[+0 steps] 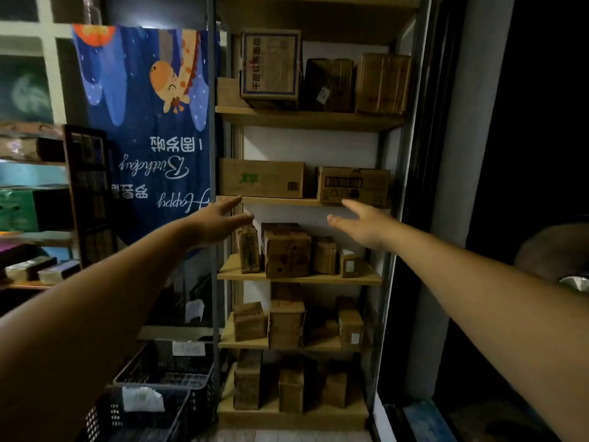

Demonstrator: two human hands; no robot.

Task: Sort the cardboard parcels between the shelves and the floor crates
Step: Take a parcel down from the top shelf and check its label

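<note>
A tall wooden shelf unit point(306, 200) holds cardboard parcels on several levels. Both my arms stretch toward its middle. My left hand point(220, 221) is open with straight fingers, just in front of the shelf's left edge, above a narrow upright parcel point(248, 248). My right hand point(363, 223) is open too, fingers spread, below a barcoded parcel point(353, 186). Between the hands, one level lower, sits a squat brown parcel point(287, 250). A wide flat parcel point(261, 178) lies above my left hand. Neither hand holds anything.
Two dark plastic floor crates point(165, 371) point(140, 413) with paper labels stand at the lower left, beside the shelf. A blue birthday banner point(149, 122) hangs left of the unit. Another rack point(35, 205) with boxes is at far left. A dark doorway is on the right.
</note>
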